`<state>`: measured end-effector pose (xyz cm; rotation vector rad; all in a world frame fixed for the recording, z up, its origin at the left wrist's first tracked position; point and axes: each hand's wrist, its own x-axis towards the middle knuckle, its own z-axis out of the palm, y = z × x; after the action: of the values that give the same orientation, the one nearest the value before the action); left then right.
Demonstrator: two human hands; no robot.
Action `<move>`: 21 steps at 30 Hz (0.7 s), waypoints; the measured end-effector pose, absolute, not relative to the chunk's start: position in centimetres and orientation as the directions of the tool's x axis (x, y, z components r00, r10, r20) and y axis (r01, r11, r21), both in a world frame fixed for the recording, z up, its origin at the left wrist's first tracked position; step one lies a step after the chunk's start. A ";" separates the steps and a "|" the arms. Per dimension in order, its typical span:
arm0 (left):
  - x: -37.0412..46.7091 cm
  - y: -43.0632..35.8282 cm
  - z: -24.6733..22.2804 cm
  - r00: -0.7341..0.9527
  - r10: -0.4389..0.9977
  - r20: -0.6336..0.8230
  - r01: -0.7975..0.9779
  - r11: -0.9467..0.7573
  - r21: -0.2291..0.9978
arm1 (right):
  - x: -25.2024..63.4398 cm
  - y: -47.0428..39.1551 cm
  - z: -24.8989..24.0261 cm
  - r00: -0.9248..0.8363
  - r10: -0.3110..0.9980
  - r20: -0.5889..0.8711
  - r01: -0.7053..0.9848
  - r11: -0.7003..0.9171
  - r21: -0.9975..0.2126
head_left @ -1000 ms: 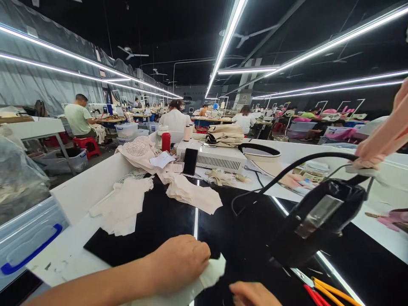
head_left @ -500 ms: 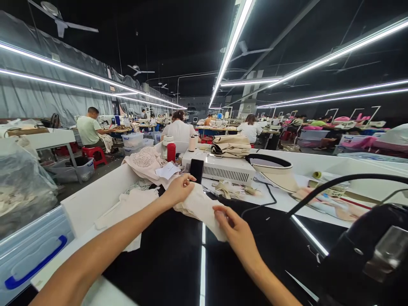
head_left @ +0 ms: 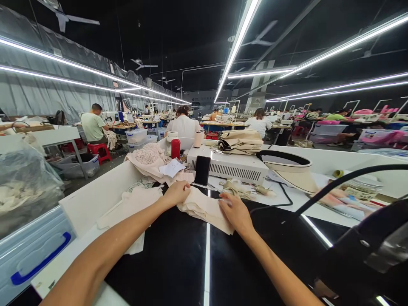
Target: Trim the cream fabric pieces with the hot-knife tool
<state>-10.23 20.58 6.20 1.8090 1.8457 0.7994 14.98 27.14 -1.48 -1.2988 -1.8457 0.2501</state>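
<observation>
A small stack of cream fabric pieces [head_left: 205, 208] lies on the glossy black table surface [head_left: 178, 263]. My left hand [head_left: 177, 193] is closed on the stack's upper left end, its fingertips partly hidden. At the right end of the fabric is my right hand [head_left: 235, 211], its fingers bent and somewhat apart, touching or just over the edge. More cream fabric [head_left: 130, 208] lies to the left, beneath my left forearm. Just behind the stack a black phone [head_left: 202, 170] leans upright against a white vented box [head_left: 229, 163].
A red bottle [head_left: 175, 149], a thread cone [head_left: 199, 138] and folded beige cloth [head_left: 240, 142] stand at the back. To the right are a beige visor [head_left: 290, 170], a black cable and a dark machine [head_left: 360, 250]. Several people sit at tables beyond.
The fabric now lies flatter on the table, and both hands have lowered with it. My right hand's fingers have shifted along the right edge. The view has turned slightly left.
</observation>
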 end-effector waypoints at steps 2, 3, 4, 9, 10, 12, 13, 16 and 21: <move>-11.1 20.0 6.3 -0.059 0.998 0.031 0.749 0.024 0.662 | 15.0 26.6 -1.7 -0.166 0.838 0.520 0.696 0.473 -0.540; -11.9 19.7 6.5 -0.068 0.998 0.006 0.754 0.047 0.655 | 15.1 26.4 -1.7 -0.184 0.830 0.526 0.697 0.488 -0.526; -13.0 19.3 6.9 -0.082 0.997 -0.016 0.763 0.073 0.643 | 15.2 26.1 -1.5 -0.196 0.818 0.540 0.692 0.505 -0.515; -20.2 15.7 9.0 -0.212 0.974 -0.083 0.849 0.226 0.478 | 14.9 24.4 -0.1 -0.266 0.738 0.620 0.601 0.630 -0.492; -21.6 14.8 9.1 -0.248 0.965 -0.090 0.862 0.262 0.434 | 14.7 24.0 0.1 -0.276 0.725 0.631 0.579 0.650 -0.492; -23.5 13.0 8.9 -0.314 0.943 -0.109 0.874 0.332 0.354 | 14.2 23.1 0.3 -0.287 0.708 0.645 0.544 0.675 -0.499; -24.1 12.3 8.6 -0.341 0.933 -0.119 0.875 0.361 0.324 | 13.9 22.6 0.4 -0.292 0.704 0.647 0.529 0.683 -0.503; -24.8 10.7 7.3 -0.386 0.914 -0.125 0.870 0.406 0.280 | 13.2 21.2 0.6 -0.326 0.695 0.640 0.488 0.704 -0.516; -24.9 10.1 5.9 -0.379 0.923 -0.075 0.867 0.382 0.321 | 12.7 18.9 1.2 -0.399 0.690 0.604 0.441 0.722 -0.533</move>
<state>-24.85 10.09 5.92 1.5887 2.4009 0.3350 12.70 18.91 1.18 -0.8577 -2.0576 0.3637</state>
